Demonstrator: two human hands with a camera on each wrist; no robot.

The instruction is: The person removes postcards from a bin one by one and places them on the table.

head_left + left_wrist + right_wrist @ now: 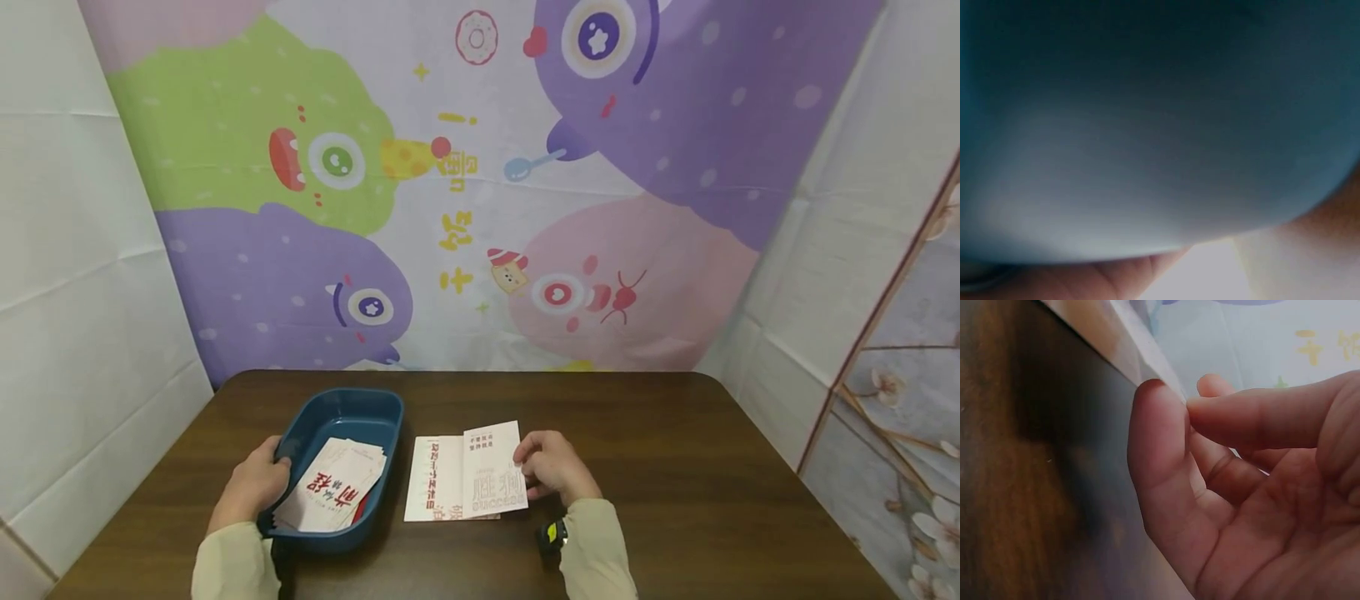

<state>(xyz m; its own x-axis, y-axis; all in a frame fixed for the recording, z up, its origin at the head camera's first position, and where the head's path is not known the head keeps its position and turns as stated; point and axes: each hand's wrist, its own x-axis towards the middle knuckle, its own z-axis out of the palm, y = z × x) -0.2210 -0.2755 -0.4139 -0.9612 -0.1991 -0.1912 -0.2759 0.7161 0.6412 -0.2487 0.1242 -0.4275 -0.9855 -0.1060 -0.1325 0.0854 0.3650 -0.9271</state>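
My left hand (258, 483) grips the left rim of a dark blue plastic basin (384, 408), thumb over the edge. Inside the basin lies a loose stack of white printed cards (337, 479) with red and black characters. With thumb and fingertips, my right hand (557, 468) pinches the right edge of a white card (491, 458) printed with "success". This card overlaps another card (429, 479) lying on the table. The basin's wall (1147, 156) fills most of the left wrist view. In the right wrist view, the pinched card (1132, 337) slants up from the fingertips.
The dark wooden table (675, 467) carries the basin at the left and the cards near its middle. A cloth with cartoon monsters (450, 208) hangs behind its far edge. White cloth (97, 250) hangs at the left side. A black wrist camera (552, 536) sits at the right cuff.
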